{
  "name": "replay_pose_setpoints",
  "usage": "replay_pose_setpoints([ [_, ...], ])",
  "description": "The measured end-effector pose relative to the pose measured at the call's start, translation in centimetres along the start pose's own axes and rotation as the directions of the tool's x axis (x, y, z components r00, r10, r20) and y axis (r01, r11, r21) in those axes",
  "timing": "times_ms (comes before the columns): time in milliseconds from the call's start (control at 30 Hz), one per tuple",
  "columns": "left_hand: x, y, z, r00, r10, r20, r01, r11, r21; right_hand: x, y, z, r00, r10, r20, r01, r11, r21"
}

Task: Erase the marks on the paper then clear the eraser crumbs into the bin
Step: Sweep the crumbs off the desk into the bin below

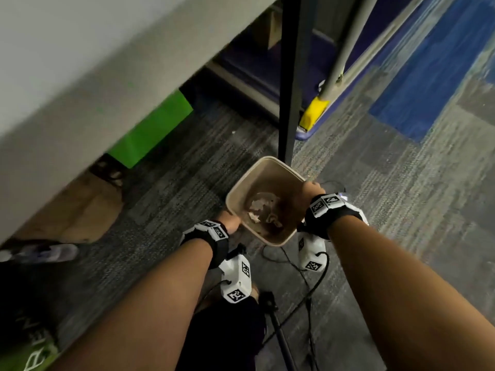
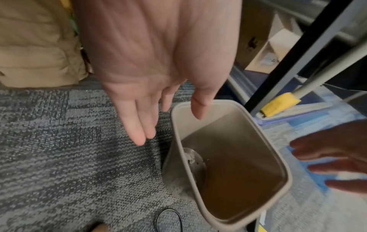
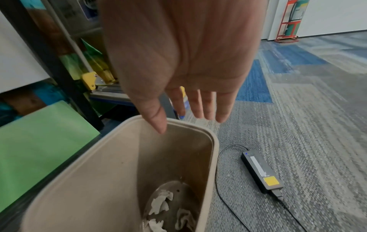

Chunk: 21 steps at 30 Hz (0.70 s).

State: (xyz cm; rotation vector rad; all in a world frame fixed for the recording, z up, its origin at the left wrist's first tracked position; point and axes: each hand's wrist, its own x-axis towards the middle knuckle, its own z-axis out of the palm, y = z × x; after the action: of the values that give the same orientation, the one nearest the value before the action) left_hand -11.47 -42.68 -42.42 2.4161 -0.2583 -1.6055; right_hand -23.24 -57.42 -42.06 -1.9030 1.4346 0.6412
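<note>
A beige bin (image 1: 267, 178) stands on the grey carpet, with crumpled white scraps (image 1: 258, 207) at its bottom. My left hand (image 1: 230, 220) is at the bin's near left rim. In the left wrist view the left hand (image 2: 178, 109) is open and empty, fingers straight, its thumb over the bin (image 2: 228, 125). My right hand (image 1: 312, 191) is at the right rim. In the right wrist view the right hand (image 3: 178, 124) is open and empty, thumb above the bin (image 3: 119, 164) and fingers beyond it. I cannot tell whether either hand touches the rim. No paper sheet or eraser shows.
A black table leg (image 1: 288, 76) stands just behind the bin, under the pale tabletop (image 1: 80, 76). A green board (image 1: 152, 129) and cardboard (image 1: 80, 207) lie to the left. A grey frame with a yellow foot (image 1: 313, 113) is behind. A power adapter (image 3: 262, 171) and its cables lie to the right.
</note>
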Motion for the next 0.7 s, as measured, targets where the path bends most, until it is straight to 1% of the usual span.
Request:
replay_pose_setpoints([
  [67, 1.7, -0.2, 0.8, 0.998, -0.058, 0.026, 0.060, 0.996, -0.073, 1.8, 0.5, 1.2, 0.997, 0.078, -0.027, -0.078, 0.996, 0.032],
  [133, 3.1, -0.4, 1.8, 0.991, -0.107, 0.076, 0.119, 0.974, -0.191, 3.2, 1.2, 2.3, 0.993, 0.116, -0.009, -0.116, 0.992, 0.048],
  [233, 4.7, -0.7, 3.4, 0.980, -0.140, 0.140, 0.182, 0.917, -0.356, 5.1, 2.3, 2.8, 0.992, 0.116, 0.041, -0.120, 0.987, 0.109],
  [333, 5.1, -0.8, 3.7, 0.976, -0.130, 0.174, 0.195, 0.880, -0.434, 6.3, 2.8, 2.5, 0.996, 0.092, 0.012, -0.092, 0.989, 0.112],
  [433, 5.3, -1.4, 3.0, 0.987, -0.118, 0.111, 0.158, 0.858, -0.489, 6.2, 3.0, 2.0, 0.994, 0.108, -0.033, -0.104, 0.988, 0.114],
  [533, 2.8, -1.2, 2.0, 0.991, -0.115, 0.068, 0.133, 0.855, -0.501, 4.3, 2.3, 1.1, 0.991, 0.128, -0.042, -0.122, 0.985, 0.121],
  [600, 0.3, -1.1, 1.2, 0.993, -0.108, 0.039, 0.113, 0.873, -0.475, 1.7, 1.5, -0.3, 0.991, 0.130, -0.041, -0.123, 0.983, 0.135],
  [633, -1.8, -1.0, 0.6, 0.995, -0.105, 0.005, 0.095, 0.884, -0.458, -0.2, 1.1, -1.3, 0.991, 0.127, -0.048, -0.120, 0.984, 0.133],
  [700, -4.0, -0.9, 0.2, 0.994, -0.047, -0.098, 0.009, 0.936, -0.351, -2.3, 0.8, -2.7, 0.988, 0.138, -0.067, -0.129, 0.984, 0.121],
])
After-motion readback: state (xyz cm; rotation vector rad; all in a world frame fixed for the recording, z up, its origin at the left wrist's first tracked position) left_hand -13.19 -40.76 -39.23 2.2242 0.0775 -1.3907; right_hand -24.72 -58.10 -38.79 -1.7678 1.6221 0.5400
